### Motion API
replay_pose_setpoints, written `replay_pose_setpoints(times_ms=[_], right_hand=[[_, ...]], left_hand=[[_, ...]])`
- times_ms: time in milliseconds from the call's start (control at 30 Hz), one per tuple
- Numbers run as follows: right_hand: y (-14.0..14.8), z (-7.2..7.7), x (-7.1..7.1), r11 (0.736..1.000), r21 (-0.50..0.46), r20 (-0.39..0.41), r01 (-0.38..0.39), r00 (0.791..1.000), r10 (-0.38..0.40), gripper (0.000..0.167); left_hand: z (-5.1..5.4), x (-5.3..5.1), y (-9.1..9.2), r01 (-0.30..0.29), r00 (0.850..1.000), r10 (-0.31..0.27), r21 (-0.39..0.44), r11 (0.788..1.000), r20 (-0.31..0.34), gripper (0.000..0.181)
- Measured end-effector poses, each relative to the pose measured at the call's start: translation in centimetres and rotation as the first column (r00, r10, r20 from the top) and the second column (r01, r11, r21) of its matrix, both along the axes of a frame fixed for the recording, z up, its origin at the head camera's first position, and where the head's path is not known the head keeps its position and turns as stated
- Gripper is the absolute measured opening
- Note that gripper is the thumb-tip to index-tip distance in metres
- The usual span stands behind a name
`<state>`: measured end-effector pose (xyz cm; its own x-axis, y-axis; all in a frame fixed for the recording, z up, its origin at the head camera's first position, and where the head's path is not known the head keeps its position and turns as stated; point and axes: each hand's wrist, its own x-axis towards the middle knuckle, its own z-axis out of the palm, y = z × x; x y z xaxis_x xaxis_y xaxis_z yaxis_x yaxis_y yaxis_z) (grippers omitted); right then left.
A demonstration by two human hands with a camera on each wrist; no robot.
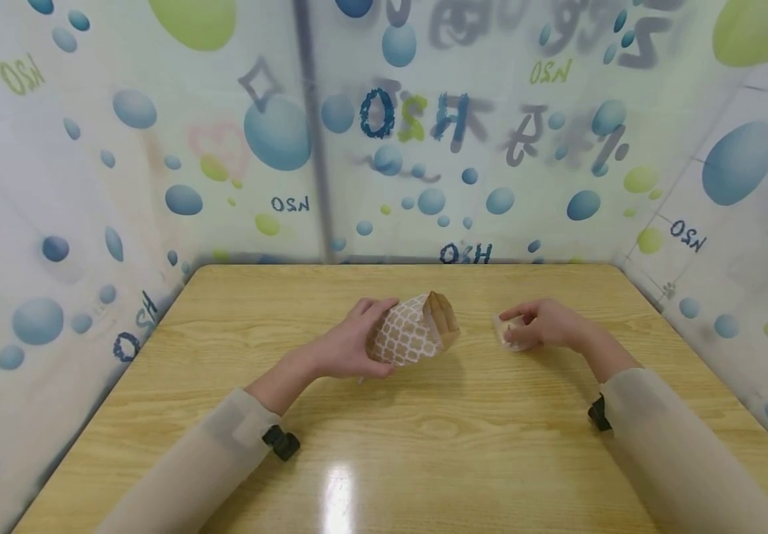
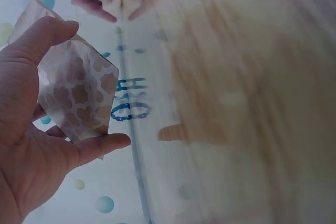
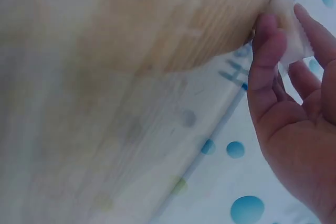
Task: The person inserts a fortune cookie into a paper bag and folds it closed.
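Note:
My left hand (image 1: 350,341) holds a small paper bag (image 1: 407,331) around its closed end, thumb on the near side and fingers on the far side. The bag is brown with a white lattice print, tilted on its side, its open mouth facing right. In the left wrist view the patterned side of the bag (image 2: 79,93) shows between thumb and fingers. To the right of the mouth, a short gap away, my right hand (image 1: 550,324) pinches a small whitish wrapped packet (image 1: 509,327). The right wrist view shows the packet's translucent wrapper (image 3: 298,45); its contents are unclear.
Both hands are over a glossy wood-grain table (image 1: 437,430). A printed curtain (image 1: 384,185) with blue and green drops stands behind the table's far edge and along both sides. Dark wrist cameras sit at each sleeve cuff.

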<state>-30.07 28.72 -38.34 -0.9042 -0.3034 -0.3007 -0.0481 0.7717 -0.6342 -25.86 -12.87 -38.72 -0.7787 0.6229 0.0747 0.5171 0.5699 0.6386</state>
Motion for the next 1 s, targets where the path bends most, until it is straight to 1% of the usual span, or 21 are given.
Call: replay_pose_setpoints(times_ms=[67, 133, 200, 267, 400, 500, 633, 733, 833, 1000], right_hand=[[-0.3, 0.2, 0.8, 1.000, 0.004, -0.004, -0.013, 1.000, 0.013, 0.058], [-0.6, 0.3, 1.5, 0.999, -0.017, -0.013, -0.033, 0.999, 0.033, 0.056], [-0.9, 0.5, 2.2, 0.997, -0.053, -0.034, -0.049, 0.998, 0.048, 0.055], [-1.1, 0.9, 2.8, 0.992, -0.111, -0.073, -0.064, 0.996, 0.056, 0.055], [-1.9, 2.2, 4.1, 0.974, -0.215, -0.164, -0.066, 0.986, 0.030, 0.054], [-2.6, 3.5, 5.0, 0.966, -0.256, -0.216, -0.049, 0.976, -0.007, 0.052], [-3.7, 4.9, 6.1, 0.959, -0.280, -0.267, -0.050, 0.963, -0.027, 0.047], [-4.5, 5.6, 6.7, 0.957, -0.281, -0.299, -0.075, 0.954, -0.013, 0.043], [-5.4, 6.1, 7.1, 0.956, -0.272, -0.328, -0.106, 0.945, 0.012, 0.040], [-6.7, 6.1, 7.0, 0.953, -0.259, -0.363, -0.160, 0.930, 0.057, 0.036]], left_hand=[[0.0, 0.0, 0.0, 0.001, 1.000, -0.001, -0.002, 1.000, -0.002, 0.113], [0.0, 0.0, 0.0, 0.003, 1.000, -0.003, -0.003, 1.000, -0.005, 0.113], [0.0, 0.0, 0.0, 0.006, 1.000, -0.006, -0.003, 1.000, -0.007, 0.113], [-0.1, 0.0, 0.0, 0.007, 1.000, -0.007, -0.003, 1.000, -0.009, 0.113], [-0.1, 0.0, 0.0, 0.004, 1.000, -0.004, -0.005, 1.000, -0.008, 0.113], [0.0, 0.1, 0.1, -0.001, 1.000, 0.001, -0.006, 1.000, -0.002, 0.113], [0.2, 0.2, 0.1, -0.007, 1.000, 0.007, -0.006, 1.000, 0.010, 0.113], [0.3, 0.2, 0.2, -0.009, 1.000, 0.010, -0.008, 1.000, 0.013, 0.113], [0.2, 0.3, 0.2, -0.008, 1.000, 0.008, -0.010, 1.000, 0.016, 0.113], [0.2, 0.3, 0.3, 0.001, 1.000, 0.000, -0.010, 1.000, 0.020, 0.113]])
